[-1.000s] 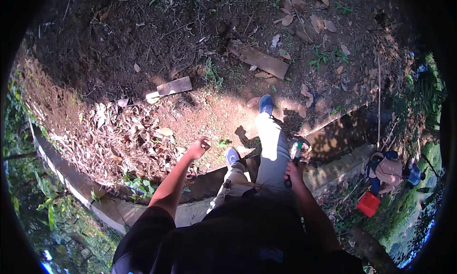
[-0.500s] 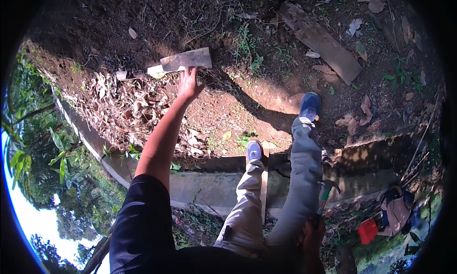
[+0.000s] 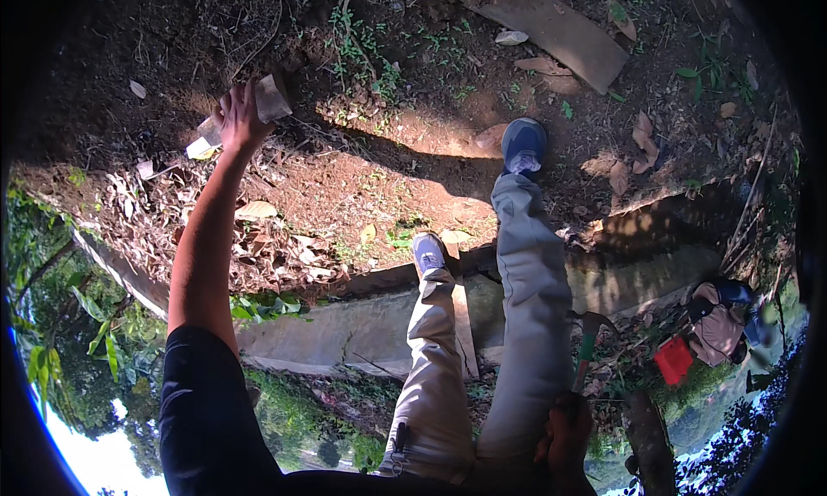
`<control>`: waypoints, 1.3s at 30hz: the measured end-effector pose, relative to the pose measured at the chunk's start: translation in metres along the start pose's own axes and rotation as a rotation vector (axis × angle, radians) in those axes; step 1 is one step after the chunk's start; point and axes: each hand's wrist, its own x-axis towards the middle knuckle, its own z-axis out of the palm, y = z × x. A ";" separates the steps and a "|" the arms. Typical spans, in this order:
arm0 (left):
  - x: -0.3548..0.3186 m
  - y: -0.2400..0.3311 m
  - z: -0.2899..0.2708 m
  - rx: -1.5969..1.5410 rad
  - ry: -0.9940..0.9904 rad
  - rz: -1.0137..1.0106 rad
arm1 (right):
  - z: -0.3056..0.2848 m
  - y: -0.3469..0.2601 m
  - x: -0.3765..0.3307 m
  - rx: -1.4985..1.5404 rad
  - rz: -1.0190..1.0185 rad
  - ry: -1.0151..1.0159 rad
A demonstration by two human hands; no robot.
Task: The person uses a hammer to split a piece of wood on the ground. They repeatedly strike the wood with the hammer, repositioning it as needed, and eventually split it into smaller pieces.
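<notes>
My left hand reaches far out at the upper left, its fingers curled over the middle of a short wooden board on the ground. The board's pale, sunlit end shows on the other side of the hand. Low at the right, beside my thigh, my right hand is closed round a claw hammer with a green and red handle. The hammer's head points up, away from the hand, and the lower handle is hidden in the fist.
A long weathered plank lies at the upper right. Dry leaves cover ground by a low concrete wall, which my legs straddle. A narrow wooden strip leans across it. At the right are a red object and a bag.
My left hand has gone from touching the board's near edge to curling over its top. The view has turned and shifted. My right hand still holds the hammer low beside my leg.
</notes>
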 end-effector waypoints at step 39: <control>-0.532 -0.007 -0.219 -1.038 -0.065 -0.320 | 0.028 0.040 0.064 0.643 -0.578 -0.341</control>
